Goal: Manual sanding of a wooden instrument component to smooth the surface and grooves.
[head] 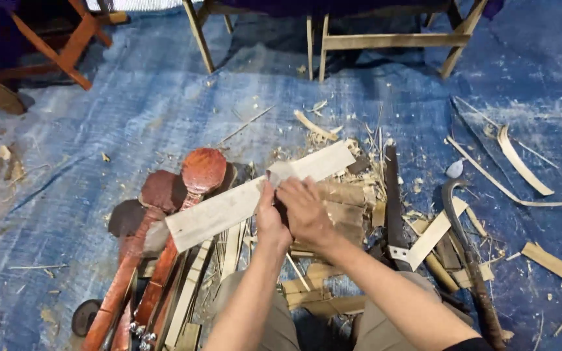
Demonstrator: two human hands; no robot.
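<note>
Down on the blue tarp floor (pixel 131 110), both hands grip a long pale flat wooden slat (pixel 229 208) near its middle, the left hand (pixel 271 218) and right hand (pixel 304 208) closed round it side by side. It slants above a heap of offcuts and shavings (pixel 339 195), beside reddish-brown carved wooden spoon-shaped pieces (pixel 164 247). It looks light, stiff and splintery, best held mid-length. A dark curved blade (pixel 466 247) lies to the right
</note>
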